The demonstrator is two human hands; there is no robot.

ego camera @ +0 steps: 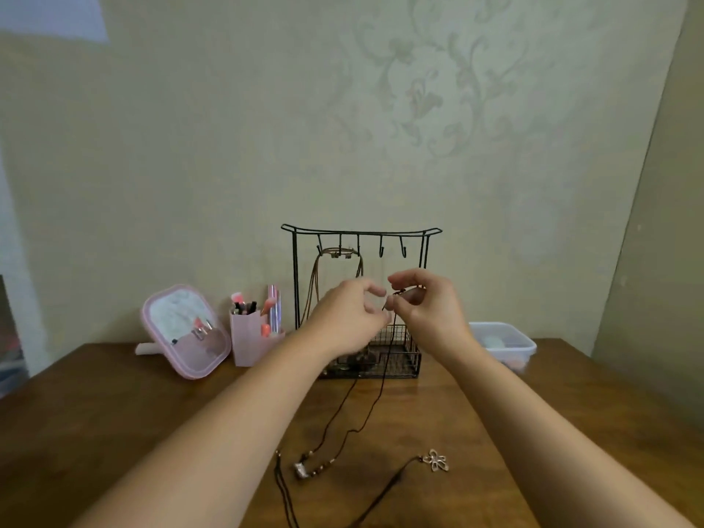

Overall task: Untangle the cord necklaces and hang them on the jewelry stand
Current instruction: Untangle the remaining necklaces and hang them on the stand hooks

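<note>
A black wire jewelry stand (361, 232) with several hooks stands at the back of the wooden table (114, 405). One brown cord necklace (314, 283) hangs from its left hooks. In front of the stand, my right hand (426, 302) pinches the top of a dark cord necklace (375, 405). My left hand (348, 318) is raised beside it with curled fingers, blurred; its hold on the cord is unclear. The cord drops to the table, ending in beads and a silver pendant (301, 469). Another dark cord with a flower pendant (437, 459) lies near the front edge.
A pink framed mirror (186, 331) and a pink holder (249, 337) with makeup brushes stand left of the stand. A clear plastic box (503, 342) sits at the back right. The wall is close behind.
</note>
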